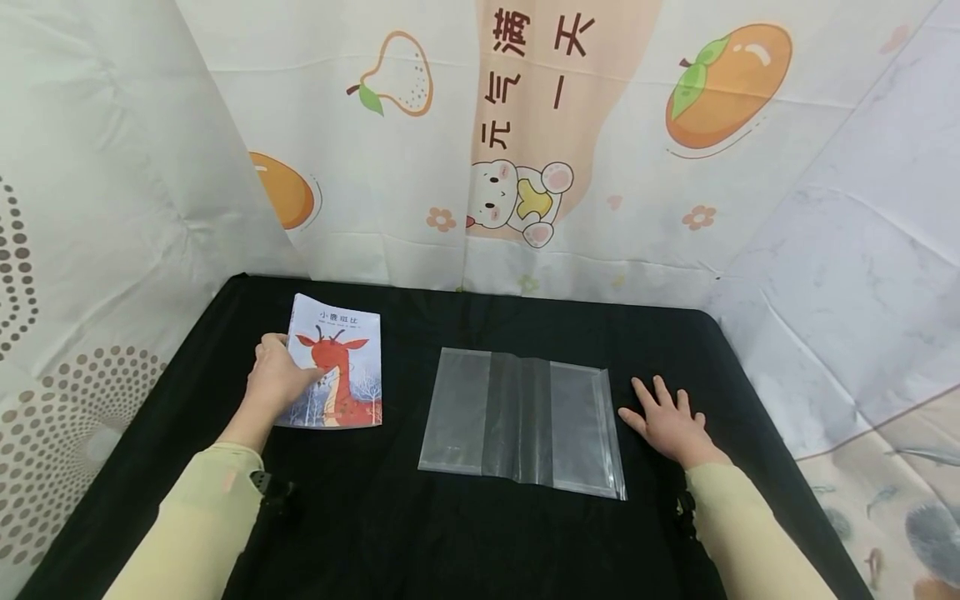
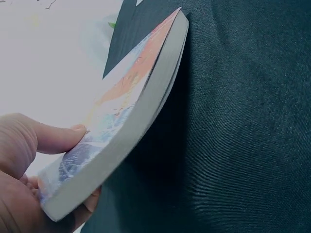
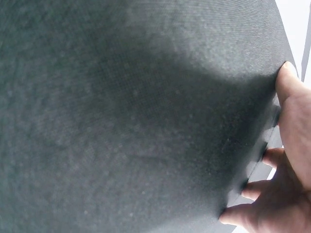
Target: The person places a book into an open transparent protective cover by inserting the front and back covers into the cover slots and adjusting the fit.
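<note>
My left hand (image 1: 279,375) grips a paperback book (image 1: 351,367) by its left edge, thumb on the cover and fingers underneath. The cover carries a red deer on a pale blue ground. In the left wrist view the book (image 2: 131,111) is tilted, its left side raised off the black cloth, its page edges facing the camera. A clear plastic book cover (image 1: 457,417) lies spread flat in the middle of the table. To the right of it, my right hand (image 1: 667,423) rests on the cloth with fingers spread, holding nothing; the right wrist view shows its fingertips (image 3: 233,213) on the cloth.
A black cloth (image 1: 360,517) covers the table. Behind it hangs a white curtain (image 1: 390,183) printed with fruit and a cartoon bear. Pale fabric sheets (image 1: 112,167) enclose the left and right sides.
</note>
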A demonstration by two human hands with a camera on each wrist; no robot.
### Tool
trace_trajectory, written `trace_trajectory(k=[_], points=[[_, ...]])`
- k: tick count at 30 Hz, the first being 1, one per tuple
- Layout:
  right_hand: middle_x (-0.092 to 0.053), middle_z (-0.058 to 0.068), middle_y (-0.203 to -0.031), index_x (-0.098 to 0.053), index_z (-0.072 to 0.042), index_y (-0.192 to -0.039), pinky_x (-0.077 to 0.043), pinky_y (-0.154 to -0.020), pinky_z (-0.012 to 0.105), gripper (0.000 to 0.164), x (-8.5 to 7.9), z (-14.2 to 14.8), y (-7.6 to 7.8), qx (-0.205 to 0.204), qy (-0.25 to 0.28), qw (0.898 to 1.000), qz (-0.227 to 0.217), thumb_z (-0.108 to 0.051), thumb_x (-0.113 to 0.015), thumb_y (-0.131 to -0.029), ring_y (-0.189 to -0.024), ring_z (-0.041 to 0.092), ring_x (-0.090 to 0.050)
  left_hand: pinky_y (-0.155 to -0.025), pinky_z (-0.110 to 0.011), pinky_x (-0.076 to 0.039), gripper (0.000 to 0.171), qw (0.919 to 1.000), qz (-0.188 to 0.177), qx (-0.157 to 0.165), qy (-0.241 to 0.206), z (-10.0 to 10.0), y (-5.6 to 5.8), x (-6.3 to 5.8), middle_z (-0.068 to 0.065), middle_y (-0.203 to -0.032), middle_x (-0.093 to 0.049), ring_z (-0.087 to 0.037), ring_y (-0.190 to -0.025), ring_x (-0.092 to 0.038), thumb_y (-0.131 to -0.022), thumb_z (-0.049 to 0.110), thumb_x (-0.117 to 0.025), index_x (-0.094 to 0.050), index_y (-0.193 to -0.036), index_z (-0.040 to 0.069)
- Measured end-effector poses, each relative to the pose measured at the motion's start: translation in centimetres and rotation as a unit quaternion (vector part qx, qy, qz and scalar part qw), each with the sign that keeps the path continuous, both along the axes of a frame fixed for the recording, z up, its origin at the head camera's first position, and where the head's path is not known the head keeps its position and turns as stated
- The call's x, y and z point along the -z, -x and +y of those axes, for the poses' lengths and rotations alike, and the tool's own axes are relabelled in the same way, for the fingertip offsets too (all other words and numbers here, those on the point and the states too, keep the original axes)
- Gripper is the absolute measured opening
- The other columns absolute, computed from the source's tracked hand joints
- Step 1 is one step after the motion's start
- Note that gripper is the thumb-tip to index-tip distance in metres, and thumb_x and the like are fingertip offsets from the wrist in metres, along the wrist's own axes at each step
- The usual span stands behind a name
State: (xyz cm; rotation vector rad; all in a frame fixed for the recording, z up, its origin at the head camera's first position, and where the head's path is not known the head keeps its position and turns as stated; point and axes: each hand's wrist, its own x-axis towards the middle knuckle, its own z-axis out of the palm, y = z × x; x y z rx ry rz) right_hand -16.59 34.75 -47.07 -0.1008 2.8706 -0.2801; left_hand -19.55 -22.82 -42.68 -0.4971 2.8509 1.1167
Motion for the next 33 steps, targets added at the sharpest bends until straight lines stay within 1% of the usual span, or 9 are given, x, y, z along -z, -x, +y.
trace_trajectory(k=[5,9,15,19,25,33], points=[[-0.007,0.034,-0.153,-0.016,-0.007,-0.153,-0.014,-0.092,0.084,0.077,-0.1,-0.1,0.0,0.0,0.001,1.0,-0.002,-0.056,-0.041,-0.099,-0.129,0.066,-0.005,-0.086,-0.058,-0.048,0.083,0.9996,-0.012,0.01,-0.024,-0.1,-0.1,-0.1,-0.033,-0.118,-0.044,-0.043,-0.097,-0.051,-0.087,0.02,-0.069,-0.01,-0.141,-0.001],[-0.006,0.034,-0.153,-0.016,-0.008,-0.153,-0.014,-0.092,0.084,0.077,0.0,-0.1,0.0,0.0,0.001,1.0,-0.002,-0.057,-0.04,-0.099,-0.129,0.066,-0.005,-0.086,-0.058,-0.049,0.082,0.9991,-0.007,0.018,-0.039,0.0,-0.2,-0.4,-0.033,-0.119,-0.044,-0.042,-0.097,-0.052,-0.089,0.019,-0.067,-0.008,-0.142,0.002],[-0.005,0.033,-0.153,-0.015,-0.009,-0.153,-0.013,-0.093,0.084,0.078,0.2,-0.1,0.1,0.001,-0.002,1.0,-0.004,-0.059,-0.038,-0.098,-0.129,0.065,-0.004,-0.08,-0.054,-0.053,0.081,0.9985,0.0,0.026,-0.049,0.2,-0.4,-0.9,-0.031,-0.119,-0.044,-0.04,-0.095,-0.054,-0.09,0.02,-0.067,-0.008,-0.142,0.004],[-0.006,0.034,-0.153,-0.015,-0.008,-0.153,-0.013,-0.093,0.084,0.078,0.1,-0.1,0.1,0.002,-0.003,1.0,-0.003,-0.059,-0.038,-0.098,-0.129,0.065,-0.004,-0.077,-0.051,-0.055,0.08,0.9978,0.008,0.033,-0.058,0.3,-0.5,-1.1,-0.03,-0.117,-0.045,-0.038,-0.093,-0.056,-0.09,0.02,-0.067,-0.008,-0.142,0.005],[-0.008,0.034,-0.153,-0.017,-0.007,-0.152,-0.015,-0.092,0.084,0.078,-0.1,-0.2,-0.1,0.002,-0.006,1.0,0.004,-0.059,-0.038,-0.098,-0.128,0.066,-0.006,-0.075,-0.049,-0.056,0.08,0.9958,0.023,0.044,-0.077,0.4,-0.6,-1.4,-0.029,-0.118,-0.046,-0.036,-0.09,-0.059,-0.092,0.02,-0.065,-0.006,-0.144,0.007],[-0.007,0.034,-0.153,-0.016,-0.007,-0.152,-0.016,-0.092,0.084,0.078,0.0,-0.2,-0.2,0.003,-0.003,1.0,0.002,-0.059,-0.038,-0.098,-0.128,0.066,-0.006,-0.069,-0.043,-0.058,0.077,0.9924,0.03,0.06,-0.103,0.8,-0.9,-1.8,-0.027,-0.117,-0.046,-0.034,-0.086,-0.062,-0.094,0.021,-0.062,-0.003,-0.143,0.013]])
